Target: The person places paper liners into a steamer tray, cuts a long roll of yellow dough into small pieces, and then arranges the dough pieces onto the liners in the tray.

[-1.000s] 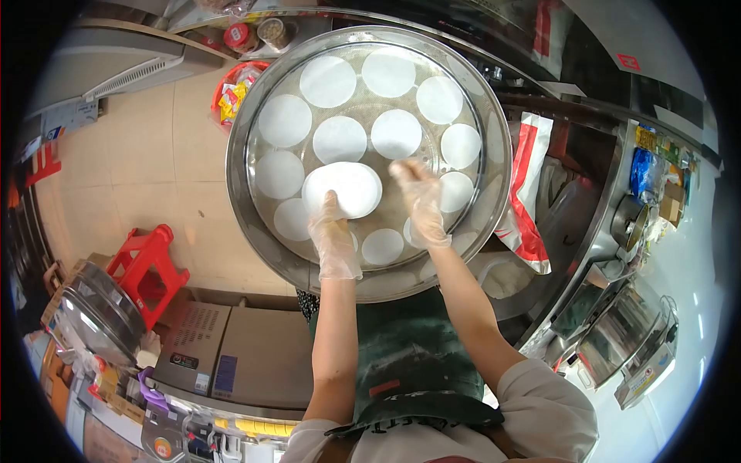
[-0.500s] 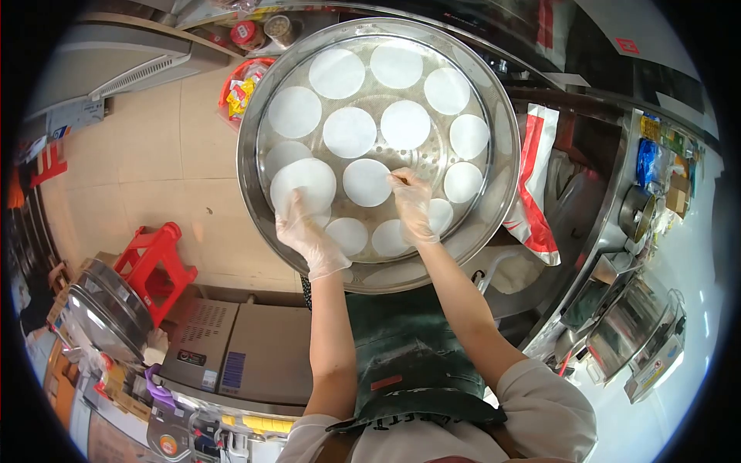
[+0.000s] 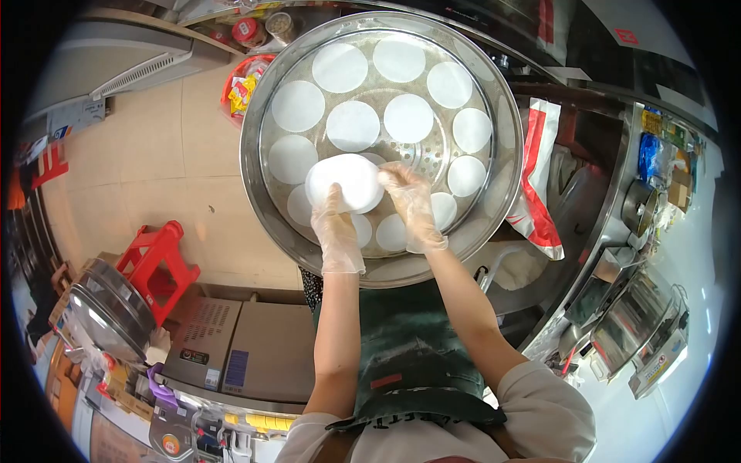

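Observation:
A wide round steel steamer tray (image 3: pixel 258 181) holds several white paper discs (image 3: pixel 353 125) laid flat on its perforated floor. My left hand (image 3: pixel 335 229), in a clear plastic glove, holds a stack of white paper discs (image 3: pixel 344 181) over the near middle of the tray. My right hand (image 3: pixel 413 202), also gloved, pinches the right edge of that stack. Both hands meet at the stack, above the discs lying in the tray's front rows.
A red plastic stool (image 3: pixel 157 265) stands on the tiled floor at left, next to a steel lidded pot (image 3: pixel 108 309). A grey box-shaped appliance (image 3: pixel 231 351) sits below. A red-and-white plastic bag (image 3: pixel 535 185) hangs right of the tray. Steel equipment (image 3: pixel 625 316) lines the right side.
My left hand has brought the stack of discs from the tray's left side back to the middle. My right hand has left a placed disc and now touches the stack's edge.

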`<move>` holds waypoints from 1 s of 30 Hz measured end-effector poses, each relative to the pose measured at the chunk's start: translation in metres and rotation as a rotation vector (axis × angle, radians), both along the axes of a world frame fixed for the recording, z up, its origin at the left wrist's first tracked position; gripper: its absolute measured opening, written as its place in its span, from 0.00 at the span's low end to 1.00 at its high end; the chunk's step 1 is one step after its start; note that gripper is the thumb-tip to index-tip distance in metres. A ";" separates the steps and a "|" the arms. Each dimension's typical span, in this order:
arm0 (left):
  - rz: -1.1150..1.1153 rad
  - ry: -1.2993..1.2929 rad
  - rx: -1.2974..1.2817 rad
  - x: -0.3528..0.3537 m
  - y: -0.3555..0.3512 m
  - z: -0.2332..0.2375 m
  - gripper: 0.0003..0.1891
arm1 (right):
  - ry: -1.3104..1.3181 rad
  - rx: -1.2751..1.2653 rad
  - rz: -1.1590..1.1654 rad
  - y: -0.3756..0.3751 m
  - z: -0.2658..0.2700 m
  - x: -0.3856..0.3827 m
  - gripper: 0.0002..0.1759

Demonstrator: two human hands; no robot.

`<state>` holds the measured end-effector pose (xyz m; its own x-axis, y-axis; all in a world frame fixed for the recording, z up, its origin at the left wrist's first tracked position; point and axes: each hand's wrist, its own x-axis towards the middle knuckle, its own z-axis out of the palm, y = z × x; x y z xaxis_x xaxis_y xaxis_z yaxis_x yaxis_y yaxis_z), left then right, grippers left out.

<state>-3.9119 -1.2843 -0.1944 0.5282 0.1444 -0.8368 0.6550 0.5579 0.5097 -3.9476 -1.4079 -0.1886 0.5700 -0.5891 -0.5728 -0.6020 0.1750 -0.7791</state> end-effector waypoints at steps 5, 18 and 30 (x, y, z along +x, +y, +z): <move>-0.013 0.014 -0.046 -0.009 -0.009 -0.004 0.19 | 0.063 0.152 -0.119 -0.001 -0.004 -0.007 0.03; -0.040 -0.034 0.132 -0.007 0.008 0.011 0.20 | 0.159 -0.358 -0.091 -0.065 -0.035 -0.048 0.02; -0.101 -0.031 0.002 -0.035 0.012 0.018 0.18 | -0.202 0.264 -0.209 0.023 0.020 -0.046 0.20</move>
